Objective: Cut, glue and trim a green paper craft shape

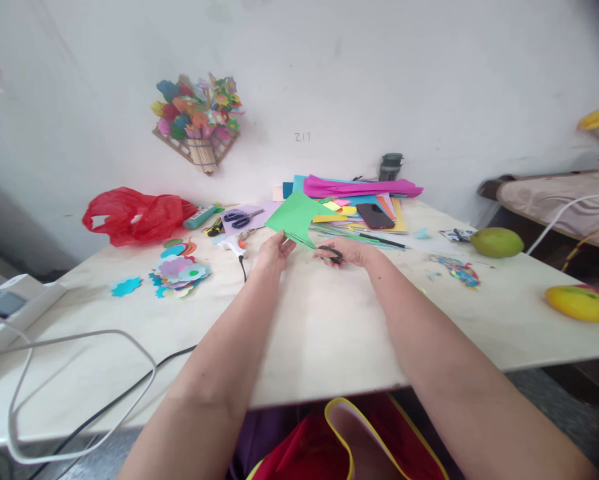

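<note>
Between my fingers and thumb, my left hand (278, 251) pinches the near left edge of a green sheet of paper (293, 217), held up over the table. My right hand (347, 252) is closed round the dark handles of a pair of scissors (333, 255). Their blades point left and lie along the paper's lower edge, close to my left fingers. A white glue gun (233, 247) lies just left of my left hand. Beyond the paper, a second pair of scissors (242, 217) rests on a lilac sheet (267, 212).
Flower-shaped paper cutouts (182, 272) are piled at left, near a red plastic bag (137, 217). Coloured paper (362, 187) and a phone (375, 216) lie at the back. Two mangoes (497, 242) sit at right. Cables (129, 337) loop across the front left.
</note>
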A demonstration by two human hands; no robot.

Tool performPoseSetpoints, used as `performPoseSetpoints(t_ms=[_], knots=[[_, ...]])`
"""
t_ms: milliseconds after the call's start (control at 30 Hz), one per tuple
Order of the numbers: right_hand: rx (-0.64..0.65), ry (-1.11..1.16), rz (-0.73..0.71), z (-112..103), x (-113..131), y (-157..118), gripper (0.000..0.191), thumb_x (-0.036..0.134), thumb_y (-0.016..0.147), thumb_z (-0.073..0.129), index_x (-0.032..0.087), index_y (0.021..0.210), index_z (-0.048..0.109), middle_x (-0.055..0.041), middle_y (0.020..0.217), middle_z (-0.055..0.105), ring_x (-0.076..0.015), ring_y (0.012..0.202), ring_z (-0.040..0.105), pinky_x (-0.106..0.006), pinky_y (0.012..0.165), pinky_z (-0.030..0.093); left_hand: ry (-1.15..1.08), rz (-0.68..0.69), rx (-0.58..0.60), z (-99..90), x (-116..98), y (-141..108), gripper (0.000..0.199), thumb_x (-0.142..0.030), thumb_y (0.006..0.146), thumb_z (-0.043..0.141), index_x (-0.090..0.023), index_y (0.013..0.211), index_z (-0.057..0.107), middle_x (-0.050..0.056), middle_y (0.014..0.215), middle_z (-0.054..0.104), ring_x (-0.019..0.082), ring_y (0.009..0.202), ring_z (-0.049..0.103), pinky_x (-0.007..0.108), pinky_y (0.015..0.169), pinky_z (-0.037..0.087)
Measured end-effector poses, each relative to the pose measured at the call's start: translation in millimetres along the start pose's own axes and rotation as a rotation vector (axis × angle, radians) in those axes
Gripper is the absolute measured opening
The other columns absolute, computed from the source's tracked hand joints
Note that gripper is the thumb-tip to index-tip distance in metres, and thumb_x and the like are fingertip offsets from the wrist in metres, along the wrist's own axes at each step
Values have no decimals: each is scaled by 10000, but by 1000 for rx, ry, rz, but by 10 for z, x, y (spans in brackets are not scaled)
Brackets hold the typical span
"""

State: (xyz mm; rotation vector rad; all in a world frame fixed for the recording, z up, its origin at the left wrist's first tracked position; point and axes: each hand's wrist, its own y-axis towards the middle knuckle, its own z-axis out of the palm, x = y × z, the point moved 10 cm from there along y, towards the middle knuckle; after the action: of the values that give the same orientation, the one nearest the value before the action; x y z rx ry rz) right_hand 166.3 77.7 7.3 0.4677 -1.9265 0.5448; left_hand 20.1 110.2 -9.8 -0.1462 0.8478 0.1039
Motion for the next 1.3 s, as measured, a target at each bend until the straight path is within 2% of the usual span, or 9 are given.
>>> performPoseSetpoints(t_ms=[267,467,667,1000,1300], knots=[[-17,10,-8,-19,-13,15,131,275,786,601,144,793,603,59,461,485,-38,372,390,-160,372,306,-2,-3,-10,0,-4,-13,121,-79,798,517,-169,762,591,8,748,667,108,668,644,283,787,531],[-11,-17,-35,-25,-4,24,183,319,761,641,140,770,601,69,451,472,-27,361,367,-153,367,305,-7,-4,-15,-13,4,3,120,-76,799,515,-169,791,591,8,748,665,113,675,645,288,775,533],[-35,-36,-29,-40,23,14,164,289,758,641,132,734,602,65,442,472,-28,362,372,-159,369,307,-10,-12,-24,-33,19,19,123,-79,809,505,-166,792,591,21,760,662,126,720,651,297,792,525],[-8,-30,-32,-103,-28,8,275,390,727,671,124,782,624,49,455,495,-39,360,389,-175,369,283,5,-21,-47,-59,13,16,77,-128,814,526,-156,788,593,37,739,653,128,688,645,296,771,519],[5,-8,-18,-93,-28,-40,220,347,740,662,136,742,600,57,459,494,-31,362,378,-159,368,311,21,0,-39,-91,2,51,91,-103,812,509,-152,773,576,39,712,651,125,661,642,282,739,525]])
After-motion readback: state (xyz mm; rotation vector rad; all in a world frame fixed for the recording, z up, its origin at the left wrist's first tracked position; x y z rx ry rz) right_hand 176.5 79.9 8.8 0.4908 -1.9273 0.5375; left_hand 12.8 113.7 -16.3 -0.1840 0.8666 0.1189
